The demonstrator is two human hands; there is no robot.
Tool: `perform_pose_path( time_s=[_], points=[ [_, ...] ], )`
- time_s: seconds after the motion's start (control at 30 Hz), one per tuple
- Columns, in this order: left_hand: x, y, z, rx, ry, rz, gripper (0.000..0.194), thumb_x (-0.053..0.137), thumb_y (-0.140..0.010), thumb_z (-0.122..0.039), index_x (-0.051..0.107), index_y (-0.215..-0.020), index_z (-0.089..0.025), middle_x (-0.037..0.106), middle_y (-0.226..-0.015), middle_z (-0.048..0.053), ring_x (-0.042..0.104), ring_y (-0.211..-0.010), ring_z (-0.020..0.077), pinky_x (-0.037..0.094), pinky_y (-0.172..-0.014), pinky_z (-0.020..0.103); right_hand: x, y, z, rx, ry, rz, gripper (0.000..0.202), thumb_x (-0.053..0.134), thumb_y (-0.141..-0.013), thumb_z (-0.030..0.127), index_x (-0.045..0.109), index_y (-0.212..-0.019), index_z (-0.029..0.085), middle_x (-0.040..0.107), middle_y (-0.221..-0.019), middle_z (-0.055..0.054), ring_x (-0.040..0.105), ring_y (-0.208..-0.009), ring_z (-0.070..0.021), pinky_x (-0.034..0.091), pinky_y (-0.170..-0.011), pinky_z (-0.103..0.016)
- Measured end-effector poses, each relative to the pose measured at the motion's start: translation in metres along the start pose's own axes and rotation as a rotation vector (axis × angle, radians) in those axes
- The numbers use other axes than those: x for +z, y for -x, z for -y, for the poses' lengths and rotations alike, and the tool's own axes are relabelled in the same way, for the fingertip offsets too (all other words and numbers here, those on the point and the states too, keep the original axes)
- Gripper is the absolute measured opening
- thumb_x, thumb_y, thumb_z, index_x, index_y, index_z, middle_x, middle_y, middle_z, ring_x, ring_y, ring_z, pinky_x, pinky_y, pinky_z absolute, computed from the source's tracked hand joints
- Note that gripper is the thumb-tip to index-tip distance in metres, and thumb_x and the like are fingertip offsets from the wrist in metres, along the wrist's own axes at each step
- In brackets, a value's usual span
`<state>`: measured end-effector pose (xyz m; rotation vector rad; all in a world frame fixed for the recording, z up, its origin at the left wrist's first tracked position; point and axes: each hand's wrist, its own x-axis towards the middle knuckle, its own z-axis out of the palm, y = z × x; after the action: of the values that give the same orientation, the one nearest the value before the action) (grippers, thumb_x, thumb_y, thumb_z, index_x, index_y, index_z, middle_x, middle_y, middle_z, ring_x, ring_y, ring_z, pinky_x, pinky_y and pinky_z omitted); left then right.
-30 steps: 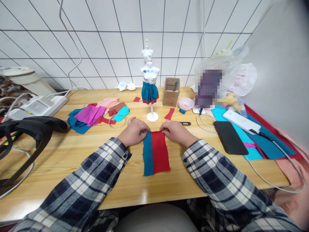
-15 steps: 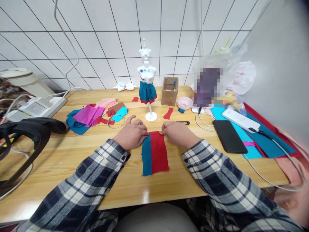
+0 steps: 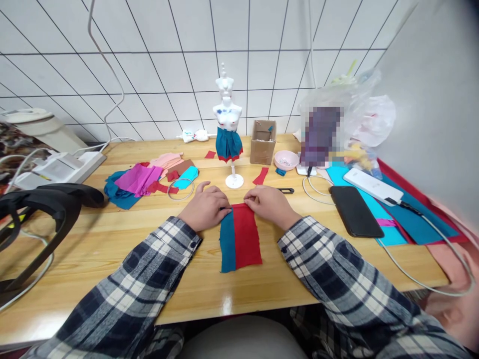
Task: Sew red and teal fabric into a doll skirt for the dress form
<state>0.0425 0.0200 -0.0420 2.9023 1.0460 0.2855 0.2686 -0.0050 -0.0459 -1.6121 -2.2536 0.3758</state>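
A fabric piece [image 3: 247, 237], teal on the left and red on the right, lies flat on the wooden table in front of me. A narrow red strip runs along its far edge. My left hand [image 3: 207, 207] rests at the far left corner, fingertips pressed together on the cloth. My right hand [image 3: 270, 204] pinches the red far edge near the right corner, thumb and index finger together. Beyond the hands stands a small white mannequin [image 3: 227, 117] wearing a teal skirt with red trim [image 3: 229, 144].
Fabric scraps [image 3: 138, 179] and a bangle-like ring [image 3: 180, 189] lie left. Behind are a cardboard box [image 3: 262, 149] and pink bowl [image 3: 286, 160]. A black phone [image 3: 356, 212], white power bank [image 3: 373, 186] and cables lie right. A black headset [image 3: 48, 199] sits far left.
My right hand has shifted slightly left along the far edge of the cloth. My left hand and the fabric stay almost where they were.
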Motion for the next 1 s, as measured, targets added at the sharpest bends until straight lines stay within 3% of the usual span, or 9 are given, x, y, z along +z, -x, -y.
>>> perform_pose_path(
  time_s=[0.1, 0.27, 0.4, 0.6, 0.73, 0.87, 1.0],
  points=[
    [0.002, 0.0, 0.0, -0.015, 0.001, -0.016, 0.018, 0.055, -0.09, -0.033, 0.071, -0.087, -0.025, 0.073, -0.089, 0.003, 0.061, -0.096, 0.0242, 0.021, -0.107, 0.056, 0.004, -0.002, 0.001, 0.009, 0.031, 0.055, 0.014, 0.059, -0.088, 0.027, 0.073, -0.09, 0.023, 0.07, -0.092, -0.003, 0.062, -0.085, -0.0165, 0.04, -0.067, -0.026],
    [0.006, -0.001, -0.001, -0.024, 0.01, -0.033, 0.018, 0.053, -0.09, -0.03, 0.07, -0.094, -0.026, 0.073, -0.092, 0.004, 0.061, -0.096, 0.0238, 0.023, -0.107, 0.053, 0.001, -0.002, -0.01, -0.046, 0.001, 0.025, 0.02, 0.057, -0.092, 0.032, 0.072, -0.1, 0.023, 0.069, -0.099, -0.005, 0.062, -0.091, -0.0174, 0.041, -0.074, -0.027],
    [0.006, -0.001, -0.001, -0.048, 0.044, -0.018, 0.02, 0.051, -0.092, -0.034, 0.07, -0.094, -0.026, 0.073, -0.093, 0.004, 0.061, -0.096, 0.0236, 0.023, -0.107, 0.052, -0.002, -0.002, -0.019, -0.096, 0.026, 0.047, 0.017, 0.063, -0.087, 0.029, 0.074, -0.099, 0.023, 0.068, -0.098, -0.005, 0.061, -0.092, -0.0178, 0.041, -0.077, -0.027],
    [0.006, -0.001, -0.002, -0.07, 0.062, -0.01, 0.018, 0.053, -0.091, -0.033, 0.069, -0.094, -0.026, 0.072, -0.093, 0.003, 0.061, -0.097, 0.0235, 0.023, -0.106, 0.053, 0.003, -0.005, -0.018, -0.007, -0.027, 0.034, 0.023, 0.053, -0.094, 0.032, 0.074, -0.092, 0.022, 0.069, -0.093, -0.004, 0.061, -0.086, -0.016, 0.039, -0.071, -0.026],
    [0.005, 0.0, -0.003, -0.036, 0.015, -0.021, 0.022, 0.05, -0.093, -0.033, 0.07, -0.089, -0.025, 0.071, -0.089, 0.003, 0.061, -0.094, 0.023, 0.021, -0.107, 0.055, 0.009, -0.007, -0.009, 0.096, -0.078, 0.008, 0.019, 0.059, -0.09, 0.037, 0.072, -0.089, 0.023, 0.07, -0.091, -0.002, 0.06, -0.082, -0.0155, 0.038, -0.066, -0.026],
    [0.004, -0.001, -0.004, 0.003, -0.031, -0.027, 0.024, 0.051, -0.092, -0.034, 0.07, -0.084, -0.023, 0.071, -0.086, 0.004, 0.061, -0.093, 0.0236, 0.021, -0.108, 0.055, 0.012, -0.007, -0.004, 0.091, -0.024, 0.044, 0.011, 0.064, -0.086, 0.033, 0.071, -0.087, 0.024, 0.068, -0.091, -0.002, 0.059, -0.082, -0.0159, 0.036, -0.063, -0.026],
    [0.008, -0.005, -0.007, -0.166, 0.133, -0.101, 0.028, 0.05, -0.093, -0.042, 0.07, -0.096, -0.023, 0.072, -0.087, 0.004, 0.062, -0.089, 0.0227, 0.039, -0.095, 0.045, 0.012, -0.005, -0.002, 0.008, 0.053, 0.059, 0.011, 0.061, -0.089, 0.029, 0.067, -0.086, 0.021, 0.065, -0.09, -0.004, 0.058, -0.085, -0.0176, 0.038, -0.069, -0.027]
  ],
)
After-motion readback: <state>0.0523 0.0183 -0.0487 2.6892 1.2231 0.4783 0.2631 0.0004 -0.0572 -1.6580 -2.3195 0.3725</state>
